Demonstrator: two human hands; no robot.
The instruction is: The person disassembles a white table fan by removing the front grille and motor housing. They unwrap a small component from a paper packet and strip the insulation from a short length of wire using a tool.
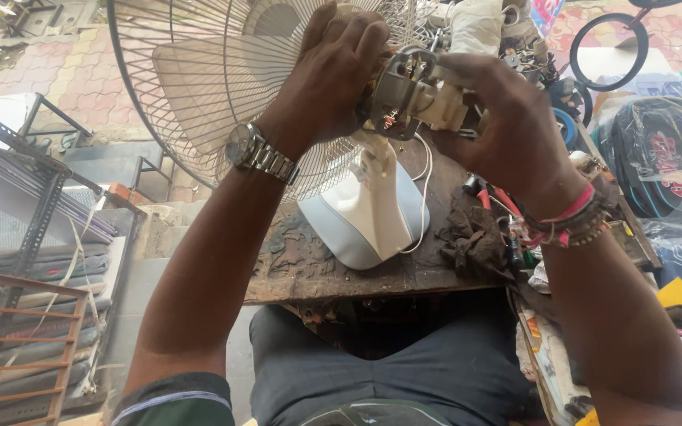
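Note:
A table fan stands on a worn wooden bench (333,272), its wire guard (199,71) facing away from me and its white-and-blue base (365,217) below. The bare motor (408,87) at the back of the fan is exposed, with metal frame and wires showing. My left hand (329,71), with a steel wristwatch, grips the back of the guard beside the motor. Across from it, my right hand (507,118), wearing pink and beaded bracelets, holds the motor's cream-coloured rear part. A white cord (424,189) hangs down beside the stand.
A dark rag (475,237) and red-handled tools (495,197) lie on the bench at right. Plastic-wrapped bags (665,158) and rolls of tape (566,126) crowd the far right. Metal racks (33,237) with stacked sheets stand at left on paved ground.

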